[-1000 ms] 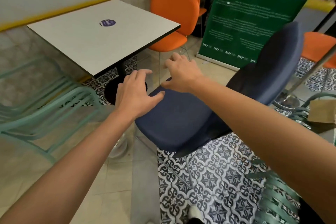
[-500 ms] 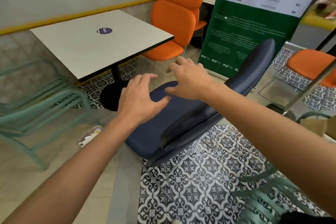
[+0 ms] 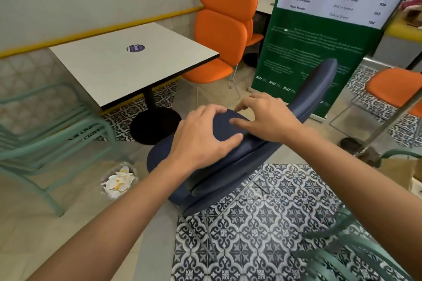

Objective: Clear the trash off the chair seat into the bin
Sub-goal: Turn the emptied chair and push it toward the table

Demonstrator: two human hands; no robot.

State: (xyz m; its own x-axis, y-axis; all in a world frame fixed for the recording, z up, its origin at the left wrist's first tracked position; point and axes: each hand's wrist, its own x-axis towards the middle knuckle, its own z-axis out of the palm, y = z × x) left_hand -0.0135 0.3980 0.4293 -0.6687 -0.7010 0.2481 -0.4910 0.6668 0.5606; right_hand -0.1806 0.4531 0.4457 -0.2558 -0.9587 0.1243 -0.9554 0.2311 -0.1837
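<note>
1. The blue chair (image 3: 319, 84) stands tipped over to one side, its seat (image 3: 164, 162) leaning down toward the bin (image 3: 133, 167) on the floor just beside it.
2. The left hand (image 3: 201, 141) grips the raised edge of the seat, with the fingers curled over the rim and the thumb spread across the fabric.
3. The right hand (image 3: 271, 118) holds the same edge further along, near the backrest. Its fingers hook over the far side and its thumb lies flat on the cushion.
4. White crumpled trash (image 3: 118, 181) with yellow bits sits inside the bin. No trash shows on the visible part of the seat, though the hands hide some of it.
5. The step in hand looks like the tipping itself: the seat is tilted so loose scraps slide off into the bin. The task seems nearly done.
6. The next move probably calls for a check of the hidden patch of seat. After that, the chair needs a controlled lowering onto its legs, with both hands holding on so it does not swing into the white table (image 3: 127, 64) or knock the bin.
</note>
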